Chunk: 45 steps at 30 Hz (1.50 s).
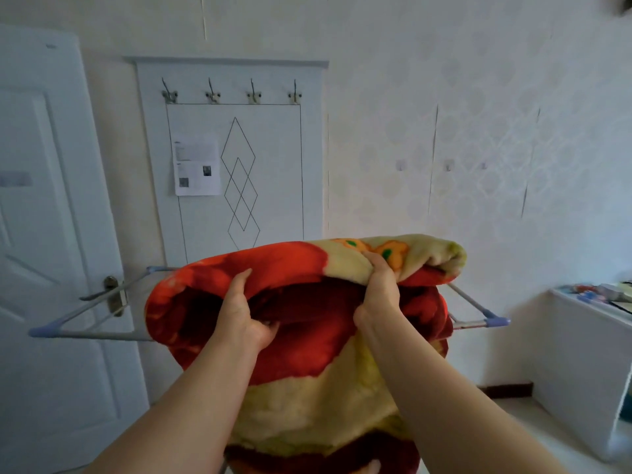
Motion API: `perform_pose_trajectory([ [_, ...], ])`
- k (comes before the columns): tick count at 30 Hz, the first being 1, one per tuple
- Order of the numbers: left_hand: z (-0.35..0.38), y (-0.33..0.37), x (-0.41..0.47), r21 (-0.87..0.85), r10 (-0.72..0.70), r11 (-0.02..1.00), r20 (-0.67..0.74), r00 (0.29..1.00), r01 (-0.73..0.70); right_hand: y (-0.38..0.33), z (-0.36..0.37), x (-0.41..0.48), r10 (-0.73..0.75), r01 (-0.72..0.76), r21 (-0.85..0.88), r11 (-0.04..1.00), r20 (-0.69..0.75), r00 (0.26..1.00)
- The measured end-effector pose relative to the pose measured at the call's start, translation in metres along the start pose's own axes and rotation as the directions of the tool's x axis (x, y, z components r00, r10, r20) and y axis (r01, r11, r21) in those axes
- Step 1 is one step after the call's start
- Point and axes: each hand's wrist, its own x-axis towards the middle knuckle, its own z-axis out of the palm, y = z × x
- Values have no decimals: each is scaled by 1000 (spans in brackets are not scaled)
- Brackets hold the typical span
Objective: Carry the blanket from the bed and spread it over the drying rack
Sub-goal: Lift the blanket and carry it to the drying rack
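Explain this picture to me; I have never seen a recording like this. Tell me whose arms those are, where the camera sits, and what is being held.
There is no machine here. A person wears a wide-angle camera on the head, looking forward and down, so the two bare arms reaching in from the bottom are that person's own. There is only this one view.

The left hand and the right hand both grip a thick red and cream blanket by its folds. It is bunched up above a metal drying rack, whose rails stick out on either side, and part of it hangs down in front. It is not yet spread out.

Behind stand a white door and a wall panel with four hooks and a paper sheet stuck on it.
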Motion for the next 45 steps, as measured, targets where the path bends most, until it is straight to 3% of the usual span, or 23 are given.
perform_pose_trajectory([
  [15, 118, 45, 67, 51, 85, 995, 77, 993, -89, -54, 95, 100, -121, 119, 28, 993, 90, 989],
  [25, 207, 131, 129, -1, 183, 982, 255, 949, -189, -103, 215, 149, -334, 326, 75, 942, 165, 928],
  [29, 228, 155, 183, -10, 164, 985, 309, 937, -170, -97, 249, 189, -381, 369, 102, 924, 150, 912],
  [35, 231, 158, 278, 5, 107, 993, 306, 946, -114, -60, 267, 265, -366, 359, 88, 929, 93, 926],
  [45, 226, 118, 430, 55, 1, 998, 172, 985, -11, 2, 254, 408, -246, 246, 5, 969, -10, 969],
])
